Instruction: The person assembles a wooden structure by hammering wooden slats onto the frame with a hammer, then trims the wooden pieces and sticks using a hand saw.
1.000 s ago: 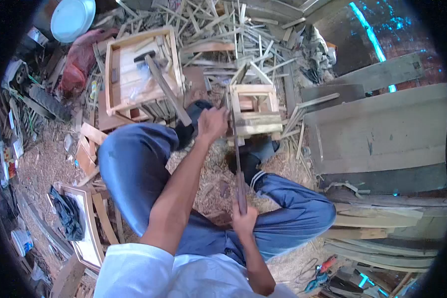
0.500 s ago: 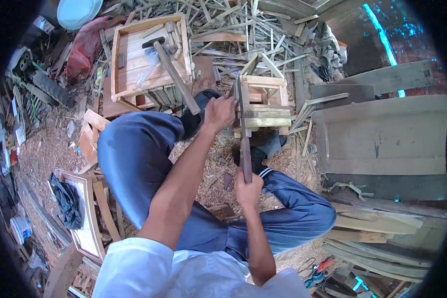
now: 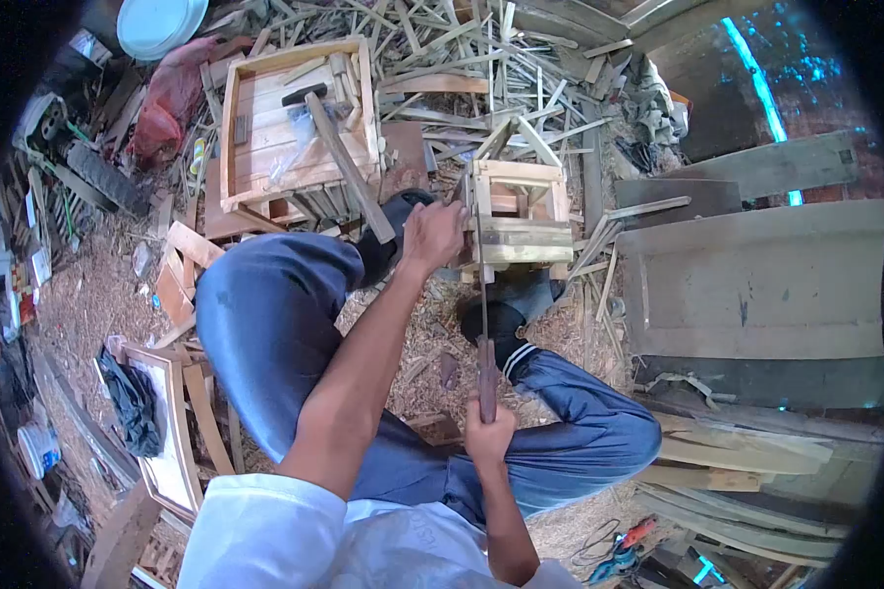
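Note:
A handsaw is in my right hand, its fingers closed around the brown wooden handle. From there the thin blade runs away from me and lies along the left side of a small wooden stool-like frame, seen nearly edge-on. My left hand presses against that left side close beside the blade, fingers bent round the wood and partly hidden. The frame stands between my feet, slats across its top. A hammer rests on a wooden tray-like piece left of it.
Offcuts and thin sticks are heaped behind the frame. Boards and a large panel lie at the right. A red sack and a small wheel sit at left. Wood shavings cover the ground.
My right hand has drawn the saw back toward my body, so more blade shows on the near side of the frame. My left hand stays at about the same place.

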`<move>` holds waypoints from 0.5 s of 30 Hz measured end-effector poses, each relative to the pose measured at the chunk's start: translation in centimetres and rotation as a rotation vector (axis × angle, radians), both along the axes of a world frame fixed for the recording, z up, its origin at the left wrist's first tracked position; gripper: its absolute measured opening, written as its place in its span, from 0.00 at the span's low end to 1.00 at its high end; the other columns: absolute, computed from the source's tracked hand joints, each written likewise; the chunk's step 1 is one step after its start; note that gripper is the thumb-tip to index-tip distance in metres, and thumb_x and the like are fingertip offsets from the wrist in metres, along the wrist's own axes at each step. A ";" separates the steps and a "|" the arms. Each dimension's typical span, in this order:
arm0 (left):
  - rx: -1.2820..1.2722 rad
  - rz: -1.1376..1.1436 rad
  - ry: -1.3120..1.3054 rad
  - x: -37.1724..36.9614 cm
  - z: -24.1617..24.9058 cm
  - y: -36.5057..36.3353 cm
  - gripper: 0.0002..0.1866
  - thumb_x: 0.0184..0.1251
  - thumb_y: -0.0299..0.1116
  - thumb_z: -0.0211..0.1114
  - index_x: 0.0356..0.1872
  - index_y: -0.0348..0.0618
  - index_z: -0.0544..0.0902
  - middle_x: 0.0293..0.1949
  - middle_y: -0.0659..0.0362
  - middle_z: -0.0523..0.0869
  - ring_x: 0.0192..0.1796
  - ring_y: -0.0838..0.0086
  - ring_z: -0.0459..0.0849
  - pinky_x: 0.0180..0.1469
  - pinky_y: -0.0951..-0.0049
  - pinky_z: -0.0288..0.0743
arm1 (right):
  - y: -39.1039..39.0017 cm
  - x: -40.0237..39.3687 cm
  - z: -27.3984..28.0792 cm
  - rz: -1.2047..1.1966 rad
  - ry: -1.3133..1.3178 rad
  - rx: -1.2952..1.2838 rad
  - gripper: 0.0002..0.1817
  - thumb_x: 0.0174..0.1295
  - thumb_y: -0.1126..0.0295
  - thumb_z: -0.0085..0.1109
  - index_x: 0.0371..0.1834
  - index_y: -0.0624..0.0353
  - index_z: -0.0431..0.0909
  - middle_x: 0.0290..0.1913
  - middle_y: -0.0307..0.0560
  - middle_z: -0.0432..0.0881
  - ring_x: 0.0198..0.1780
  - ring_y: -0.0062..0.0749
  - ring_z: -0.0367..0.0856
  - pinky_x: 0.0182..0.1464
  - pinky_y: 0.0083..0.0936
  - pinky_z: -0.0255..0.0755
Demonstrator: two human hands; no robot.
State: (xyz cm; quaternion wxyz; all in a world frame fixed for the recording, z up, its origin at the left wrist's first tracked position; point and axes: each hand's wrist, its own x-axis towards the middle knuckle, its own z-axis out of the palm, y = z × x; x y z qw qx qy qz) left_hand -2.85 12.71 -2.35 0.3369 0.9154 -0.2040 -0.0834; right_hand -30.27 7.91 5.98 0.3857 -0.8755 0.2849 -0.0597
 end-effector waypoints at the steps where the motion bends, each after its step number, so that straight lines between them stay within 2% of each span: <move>1: -0.016 0.014 -0.017 -0.2 -0.1 0.1 0.16 0.71 0.41 0.47 0.35 0.43 0.79 0.31 0.46 0.82 0.41 0.51 0.80 0.50 0.52 0.67 | 0.3 0.3 0.8 -0.015 0.042 0.005 0.20 0.62 0.64 0.59 0.16 0.67 0.73 0.11 0.55 0.64 0.12 0.31 0.69 0.19 0.37 0.61; 2: -0.035 0.022 -0.036 -0.3 -0.1 -0.1 0.16 0.71 0.41 0.47 0.35 0.43 0.79 0.31 0.46 0.82 0.41 0.50 0.80 0.50 0.51 0.67 | 0.1 2.3 0.5 -0.059 0.033 0.054 0.20 0.62 0.64 0.59 0.17 0.67 0.73 0.11 0.57 0.66 0.13 0.36 0.72 0.20 0.38 0.61; 3: -0.055 0.034 -0.060 -0.2 -0.2 -0.4 0.16 0.72 0.42 0.47 0.35 0.43 0.79 0.30 0.46 0.82 0.41 0.50 0.80 0.50 0.51 0.67 | -0.2 3.8 0.4 -0.062 0.038 0.053 0.20 0.62 0.64 0.59 0.17 0.67 0.73 0.11 0.57 0.66 0.13 0.36 0.72 0.20 0.38 0.61; 5: -0.070 0.042 -0.095 -0.5 -1.3 -0.2 0.15 0.71 0.41 0.48 0.35 0.43 0.79 0.29 0.47 0.82 0.40 0.50 0.80 0.49 0.52 0.66 | -0.3 5.8 0.3 -0.184 0.077 0.246 0.21 0.61 0.64 0.59 0.14 0.67 0.70 0.10 0.43 0.63 0.15 0.20 0.64 0.20 0.33 0.58; 6: -0.045 0.020 -0.062 -0.3 -1.4 -0.1 0.15 0.70 0.41 0.48 0.35 0.43 0.79 0.29 0.47 0.82 0.40 0.50 0.80 0.49 0.51 0.66 | -0.5 4.2 -1.1 -0.115 0.067 0.145 0.22 0.62 0.64 0.58 0.14 0.67 0.70 0.10 0.38 0.62 0.17 0.17 0.64 0.20 0.31 0.58; 7: -0.024 0.006 -0.034 0.1 -1.3 -0.1 0.14 0.70 0.41 0.49 0.35 0.44 0.79 0.29 0.47 0.82 0.39 0.50 0.80 0.48 0.51 0.66 | -0.3 2.2 -1.4 -0.076 0.116 0.055 0.22 0.62 0.63 0.59 0.14 0.67 0.70 0.11 0.37 0.62 0.17 0.17 0.65 0.20 0.30 0.58; 9: -0.050 0.028 -0.055 0.5 -0.7 -0.3 0.14 0.70 0.40 0.49 0.33 0.44 0.79 0.29 0.47 0.82 0.39 0.50 0.80 0.48 0.52 0.66 | 0.8 -0.5 0.4 -0.116 0.019 0.166 0.21 0.62 0.63 0.59 0.16 0.67 0.71 0.11 0.37 0.63 0.18 0.16 0.65 0.20 0.29 0.58; 12: -0.056 0.023 -0.061 0.3 -0.2 -0.1 0.15 0.70 0.40 0.48 0.33 0.44 0.80 0.28 0.46 0.82 0.38 0.52 0.80 0.47 0.53 0.67 | 0.7 0.4 0.6 -0.138 0.168 0.147 0.20 0.62 0.64 0.60 0.16 0.67 0.72 0.11 0.36 0.64 0.17 0.16 0.65 0.20 0.29 0.58; 15: -0.063 0.047 -0.105 0.2 -1.3 -0.2 0.16 0.70 0.41 0.48 0.34 0.43 0.80 0.28 0.47 0.82 0.38 0.52 0.81 0.47 0.53 0.67 | 0.5 2.6 -0.9 -0.146 0.117 0.194 0.20 0.61 0.65 0.61 0.15 0.67 0.72 0.11 0.36 0.64 0.18 0.15 0.64 0.20 0.29 0.58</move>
